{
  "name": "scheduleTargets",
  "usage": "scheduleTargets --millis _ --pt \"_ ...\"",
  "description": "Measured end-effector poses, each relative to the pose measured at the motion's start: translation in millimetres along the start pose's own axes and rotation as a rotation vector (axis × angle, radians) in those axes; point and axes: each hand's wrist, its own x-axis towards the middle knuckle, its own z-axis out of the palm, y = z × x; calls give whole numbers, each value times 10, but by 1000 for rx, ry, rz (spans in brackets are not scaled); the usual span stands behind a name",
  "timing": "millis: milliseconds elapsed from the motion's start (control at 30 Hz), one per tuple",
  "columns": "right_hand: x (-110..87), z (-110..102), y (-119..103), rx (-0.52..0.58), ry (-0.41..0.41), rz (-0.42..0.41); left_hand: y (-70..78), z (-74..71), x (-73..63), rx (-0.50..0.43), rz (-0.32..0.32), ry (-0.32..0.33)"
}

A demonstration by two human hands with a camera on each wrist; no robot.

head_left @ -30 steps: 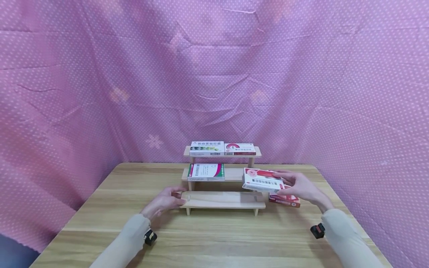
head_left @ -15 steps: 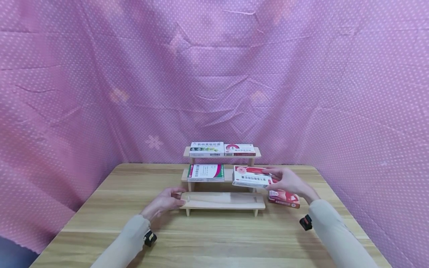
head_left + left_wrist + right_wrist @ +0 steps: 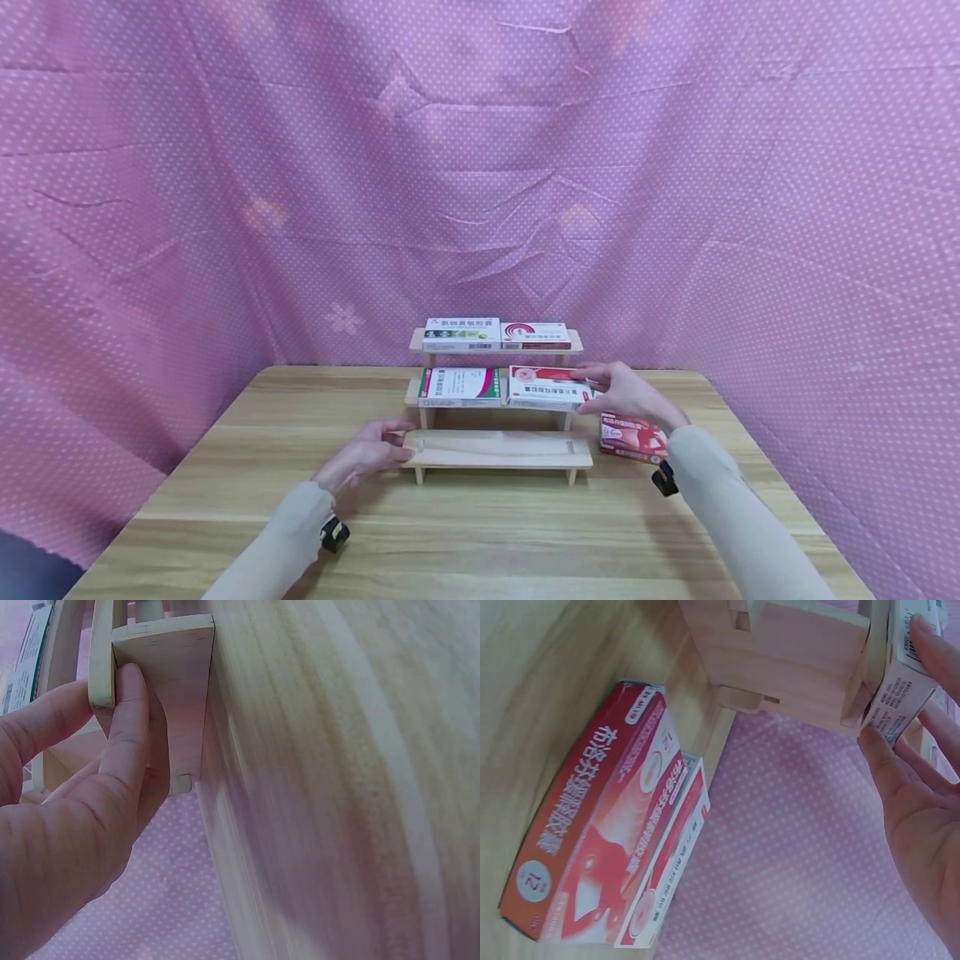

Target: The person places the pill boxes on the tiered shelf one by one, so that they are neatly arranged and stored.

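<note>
A three-tier wooden display stand (image 3: 498,457) stands at the middle of the table. With thumb and fingers my left hand (image 3: 367,454) pinches the left end of its lowest tier, as the left wrist view also shows. My right hand (image 3: 626,393) grips the right end of a red and white medicine box (image 3: 550,389), which lies on the right part of the middle tier. Left of it, a small gap apart, lies a white, green and magenta medicine box (image 3: 460,384). On the top tier are a white and green box (image 3: 462,332) and a white box with red arcs (image 3: 536,334).
Right of the stand, a red medicine box (image 3: 592,825) lies on the table (image 3: 480,542). Against it, in the right wrist view, is a white and red box (image 3: 667,862). A pink dotted cloth (image 3: 480,167) hangs behind and around the table.
My right hand has moved left with the red and white box, from beyond the stand's right end onto the middle tier. My left hand keeps its hold on the lowest tier.
</note>
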Motion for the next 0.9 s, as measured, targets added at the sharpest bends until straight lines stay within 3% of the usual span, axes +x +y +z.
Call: scheduleTargets --millis 300,700,900 --pt "94 -16 -48 31 -59 9 17 9 -9 -16 -8 -9" --pt "131 -9 -49 13 -74 -1 8 6 -6 -6 9 -21" --pt "125 9 -59 63 -82 -4 27 7 -18 1 8 -14"
